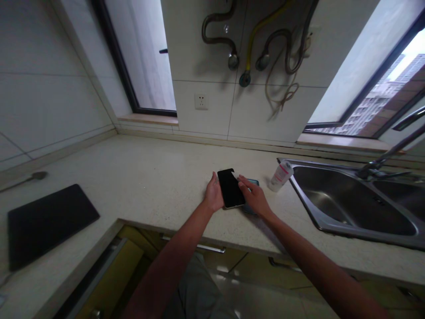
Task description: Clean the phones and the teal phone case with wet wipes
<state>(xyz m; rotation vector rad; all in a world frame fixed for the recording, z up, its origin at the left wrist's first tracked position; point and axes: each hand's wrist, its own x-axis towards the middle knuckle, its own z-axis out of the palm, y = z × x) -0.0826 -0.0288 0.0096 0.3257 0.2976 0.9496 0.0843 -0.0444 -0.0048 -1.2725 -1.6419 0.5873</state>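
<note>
A smartphone [230,188] with a dark screen is held just above the counter, tilted slightly. My left hand [214,193] grips its left edge, with the thumb along the side. From the right, my right hand [255,195] pinches a small white piece [235,175], perhaps a wipe, against the upper right of the screen. Partly hidden beneath my right hand is a flat item with a blue edge [255,182], whose kind I cannot make out. A translucent bottle [281,176] with a pink-and-white label stands to the right of my right hand.
A steel double sink [348,199] with a tap [375,166] lies at the right. On the left of the pale counter [149,177] are a black flat panel [51,221] and a brush-like tool [38,176]. Below it, a cabinet door [119,270] hangs open. Pipes [247,53] run down the wall.
</note>
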